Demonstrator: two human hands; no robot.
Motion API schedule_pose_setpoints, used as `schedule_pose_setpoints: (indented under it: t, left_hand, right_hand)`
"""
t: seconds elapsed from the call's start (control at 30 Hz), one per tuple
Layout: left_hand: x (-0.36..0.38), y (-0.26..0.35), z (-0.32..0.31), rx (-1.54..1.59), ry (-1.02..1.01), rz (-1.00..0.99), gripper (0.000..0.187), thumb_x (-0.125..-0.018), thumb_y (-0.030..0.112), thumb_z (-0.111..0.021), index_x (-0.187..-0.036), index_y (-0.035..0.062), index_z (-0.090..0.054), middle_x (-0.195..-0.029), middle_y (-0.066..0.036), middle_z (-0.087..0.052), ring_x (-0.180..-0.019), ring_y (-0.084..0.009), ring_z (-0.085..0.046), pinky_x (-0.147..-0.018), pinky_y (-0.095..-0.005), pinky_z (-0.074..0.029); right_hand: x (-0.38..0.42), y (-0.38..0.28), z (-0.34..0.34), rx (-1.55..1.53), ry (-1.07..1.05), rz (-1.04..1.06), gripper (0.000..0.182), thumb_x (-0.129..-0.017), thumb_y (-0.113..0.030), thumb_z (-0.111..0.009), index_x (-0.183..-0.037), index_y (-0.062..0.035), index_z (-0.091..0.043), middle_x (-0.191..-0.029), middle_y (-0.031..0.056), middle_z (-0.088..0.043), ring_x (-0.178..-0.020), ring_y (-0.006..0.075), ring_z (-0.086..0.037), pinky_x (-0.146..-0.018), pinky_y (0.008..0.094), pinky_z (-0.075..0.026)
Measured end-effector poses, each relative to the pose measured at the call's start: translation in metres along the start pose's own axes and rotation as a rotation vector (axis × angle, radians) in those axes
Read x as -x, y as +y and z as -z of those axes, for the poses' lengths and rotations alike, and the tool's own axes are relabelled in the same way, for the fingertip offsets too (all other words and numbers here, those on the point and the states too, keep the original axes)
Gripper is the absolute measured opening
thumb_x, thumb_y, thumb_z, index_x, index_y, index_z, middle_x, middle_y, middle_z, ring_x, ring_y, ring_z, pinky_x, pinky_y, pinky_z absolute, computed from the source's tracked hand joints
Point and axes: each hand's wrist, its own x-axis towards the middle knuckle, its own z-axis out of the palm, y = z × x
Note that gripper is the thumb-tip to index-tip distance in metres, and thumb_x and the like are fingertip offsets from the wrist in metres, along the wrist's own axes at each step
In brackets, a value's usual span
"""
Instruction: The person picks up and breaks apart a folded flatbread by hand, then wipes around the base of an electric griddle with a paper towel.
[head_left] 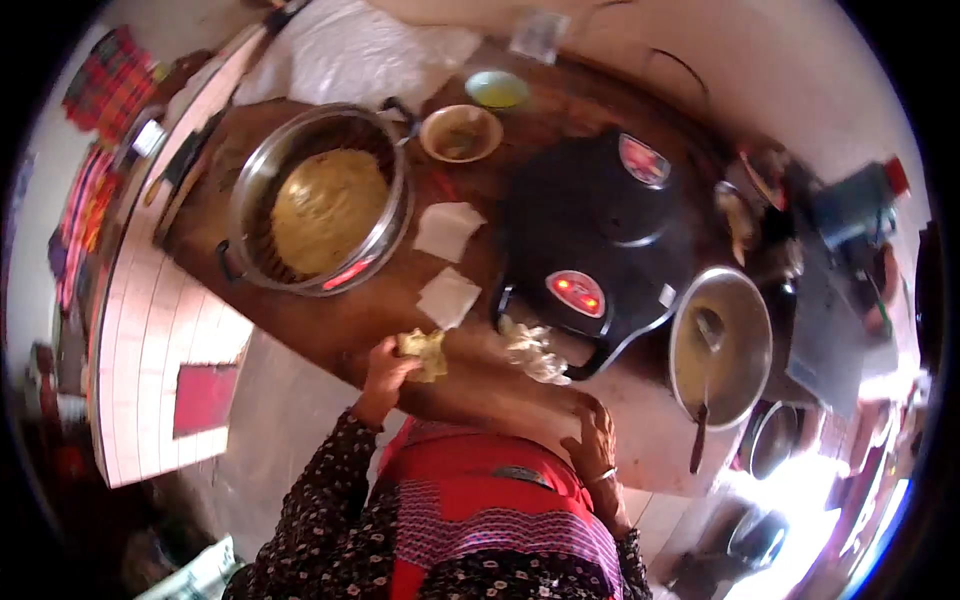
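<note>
The right hand [592, 440] rested on the near edge of the desk [480, 400], its fingers bent; how far they were spread could not be told. The left hand [385, 375], just over the same edge and further left, pinched a yellow scrap [424, 356] between thumb and fingers. The scrap stuck out to the right of the fingertips, ragged at the rim and about as long as it was wide, so it showed no clear long axis. To its right lay a crumpled white wad [538, 355], against the near side of a big black cooker [600, 220]. Right of the cooker, a deep metal bowl [760, 375] held pale yellow liquid [692, 365] and a ladle [701, 418], whose brown handle crossed the rim and pointed back toward the person. Beyond the scrap were two white squares [448, 298] [448, 230], one behind the other, between the cooker and a round pan [392, 235]. In the pan lay a round yellow flatbread [330, 205]. The cooker's lid was down, and red lights glowed on its near label. Farther back stood a tan bowl [432, 135], its contents unclear, and a pale green bowl [475, 88] with something yellow inside. A white plastic sheet [350, 55] lay behind the pan.
</note>
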Motion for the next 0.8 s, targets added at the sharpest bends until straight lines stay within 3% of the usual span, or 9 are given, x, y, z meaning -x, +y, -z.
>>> schedule_pose_setpoints:
  t: [0.2, 0.27, 0.3, 0.4, 0.43, 0.53, 0.57, 0.63, 0.8]
  left_hand:
    - [-0.005, -0.009, -0.005, -0.175, 0.131, -0.071, 0.028, -0.064, 0.005, -0.066, -0.091, -0.0015, -0.061, -0.081, -0.008, -0.064, -0.073, -0.0133, -0.059, -0.064, -0.0291, -0.049]
    - [0.0, -0.007, -0.008, -0.318, 0.187, -0.217, 0.028, -0.062, 0.007, -0.065, -0.088, -0.0016, -0.059, -0.08, -0.014, -0.063, -0.072, -0.0212, -0.061, -0.066, -0.0321, -0.049]
    - [0.004, -0.004, -0.009, -0.299, 0.189, -0.209, 0.031, -0.063, 0.008, -0.065, -0.092, -0.0014, -0.06, -0.085, -0.016, -0.063, -0.08, -0.0303, -0.061, -0.073, -0.037, -0.049]
    - [0.001, -0.019, -0.001, -0.542, 0.299, -0.421, 0.038, -0.064, 0.011, -0.066, -0.1, -0.0009, -0.059, -0.095, -0.017, -0.062, -0.089, -0.0329, -0.06, -0.079, -0.0405, -0.047]
    - [0.006, -0.023, -0.001, -0.59, 0.38, -0.457, 0.045, -0.066, 0.012, -0.067, -0.109, 0.0001, -0.057, -0.104, -0.019, -0.059, -0.094, -0.0338, -0.058, -0.084, -0.0423, -0.046]
    - [0.006, -0.027, 0.01, -0.691, 0.47, -0.627, 0.045, -0.069, 0.011, -0.066, -0.112, 0.0005, -0.056, -0.104, -0.019, -0.058, -0.091, -0.0325, -0.059, -0.081, -0.0407, -0.047]
    - [0.006, -0.028, 0.013, -0.689, 0.471, -0.623, 0.045, -0.069, 0.011, -0.066, -0.112, 0.0005, -0.056, -0.104, -0.019, -0.058, -0.091, -0.0325, -0.059, -0.081, -0.0407, -0.047]
    - [0.004, -0.026, 0.021, -0.469, 0.44, -0.393, 0.041, -0.071, 0.011, -0.067, -0.109, -0.0002, -0.056, -0.1, -0.018, -0.058, -0.088, -0.0304, -0.059, -0.077, -0.039, -0.048]
    - [-0.014, -0.013, 0.043, -0.463, 0.479, -0.416, 0.032, -0.074, 0.008, -0.065, -0.104, -0.0007, -0.057, -0.095, -0.016, -0.058, -0.084, -0.0269, -0.057, -0.075, -0.0377, -0.047]
  right_hand:
    - [0.005, 0.008, -0.009, 0.058, -0.125, -0.031, 0.064, -0.061, -0.016, -0.074, -0.121, -0.0088, -0.051, -0.137, 0.0258, -0.033, -0.126, 0.0449, -0.032, -0.101, 0.0515, -0.033]
    - [0.003, 0.008, -0.009, 0.076, -0.194, -0.108, 0.068, -0.062, -0.017, -0.075, -0.125, -0.0092, -0.048, -0.139, 0.0258, -0.031, -0.129, 0.0463, -0.028, -0.103, 0.0513, -0.031]
    - [0.008, 0.018, -0.021, 0.113, -0.134, -0.087, 0.072, -0.061, -0.015, -0.074, -0.127, -0.0096, -0.047, -0.139, 0.0246, -0.031, -0.128, 0.0468, -0.029, -0.104, 0.0516, -0.031]
    - [0.003, 0.014, -0.019, 0.134, -0.146, -0.07, 0.074, -0.06, -0.014, -0.073, -0.128, -0.0086, -0.046, -0.136, 0.0238, -0.033, -0.126, 0.0462, -0.03, -0.104, 0.0517, -0.031]
    - [0.0, 0.011, -0.019, 0.144, -0.117, -0.033, 0.076, -0.058, -0.012, -0.073, -0.129, -0.0077, -0.044, -0.135, 0.0238, -0.033, -0.123, 0.0456, -0.032, -0.103, 0.052, -0.032]
    - [-0.003, 0.015, -0.022, 0.089, -0.109, 0.019, 0.078, -0.057, -0.011, -0.072, -0.129, -0.0072, -0.043, -0.133, 0.0233, -0.034, -0.121, 0.0449, -0.033, -0.101, 0.0523, -0.033]
    - [-0.003, 0.016, -0.022, 0.092, -0.113, 0.02, 0.078, -0.057, -0.011, -0.072, -0.129, -0.0072, -0.043, -0.133, 0.0233, -0.034, -0.121, 0.0449, -0.033, -0.101, 0.0523, -0.033]
    - [-0.006, 0.013, -0.02, 0.123, -0.062, 0.124, 0.081, -0.054, -0.007, -0.072, -0.129, -0.0069, -0.042, -0.132, 0.023, -0.035, -0.117, 0.044, -0.035, -0.099, 0.0517, -0.034]
    - [-0.007, 0.014, -0.021, 0.136, -0.07, 0.116, 0.085, -0.05, -0.002, -0.072, -0.129, -0.0058, -0.041, -0.13, 0.0215, -0.037, -0.114, 0.0431, -0.037, -0.098, 0.0499, -0.036]
